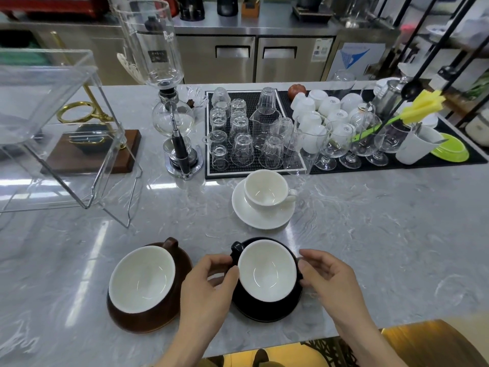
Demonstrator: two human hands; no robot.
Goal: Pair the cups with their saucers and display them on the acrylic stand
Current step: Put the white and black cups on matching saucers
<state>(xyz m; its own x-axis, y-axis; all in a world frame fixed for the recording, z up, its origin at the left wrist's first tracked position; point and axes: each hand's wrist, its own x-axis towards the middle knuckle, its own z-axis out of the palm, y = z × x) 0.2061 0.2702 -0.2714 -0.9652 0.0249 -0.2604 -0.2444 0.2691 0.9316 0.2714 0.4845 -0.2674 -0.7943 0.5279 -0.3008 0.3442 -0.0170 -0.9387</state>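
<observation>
1. The black cup [267, 271] sat on the black saucer [264, 309] at the near edge of the desk [383, 234], between both hands, handle toward the left hand.
2. The left hand [206, 284] pinched the cup's rim and handle side with curled thumb and fingers.
3. The right hand [328, 276] gripped the opposite side, fingers curled on the rim.
4. The brown cup [144, 279] rested on its brown saucer [148, 317] just left of the left hand.
5. The white cup [266, 190] stood on the white saucer [262, 210] beyond the hands.
6. The acrylic stand [60, 123] stood far left, well apart.
</observation>
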